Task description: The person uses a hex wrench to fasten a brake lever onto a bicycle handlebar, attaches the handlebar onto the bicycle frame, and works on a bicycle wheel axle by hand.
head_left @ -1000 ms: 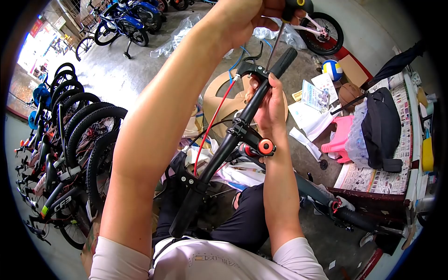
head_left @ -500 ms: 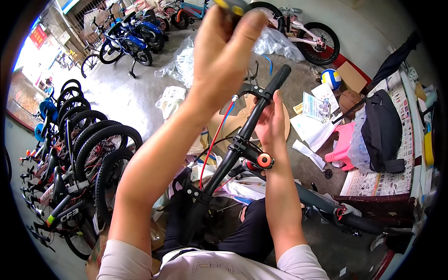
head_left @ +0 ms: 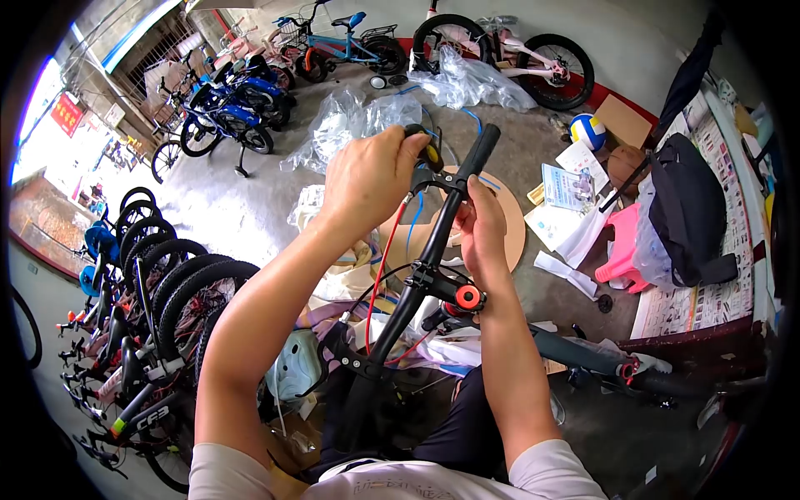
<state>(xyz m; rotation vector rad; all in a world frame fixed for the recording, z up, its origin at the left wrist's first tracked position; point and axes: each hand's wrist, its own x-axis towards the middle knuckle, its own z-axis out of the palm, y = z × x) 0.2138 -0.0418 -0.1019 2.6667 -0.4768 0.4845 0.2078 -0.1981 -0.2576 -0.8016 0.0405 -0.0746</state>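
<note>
A black handlebar [head_left: 408,304] runs diagonally through the middle of the view, with grips at both ends. My left hand [head_left: 367,177] is closed around a black and yellow screwdriver handle [head_left: 432,155], beside the upper brake lever clamp [head_left: 450,182]. The screwdriver's shaft and tip cannot be made out. Just below the upper grip, my right hand [head_left: 483,225] holds the bar, its thumb against it and the other fingers partly hidden. A red cable [head_left: 381,271] runs along the bar, and an orange-red round part [head_left: 469,297] sits near the stem.
Bicycles [head_left: 167,308] stand in a row at the left, with small blue bikes [head_left: 229,112] behind. Plastic wrap [head_left: 467,79] and cardboard [head_left: 510,225] lie on the floor. A pink stool [head_left: 622,250], a black bag [head_left: 687,208] and a ball [head_left: 587,131] are at the right. A pale blue helmet [head_left: 296,367] is below.
My left hand first lifted the screwdriver off the clamp, then came down to the left of the handlebar's upper end. My right hand stays at the bar. The view has tilted upward.
</note>
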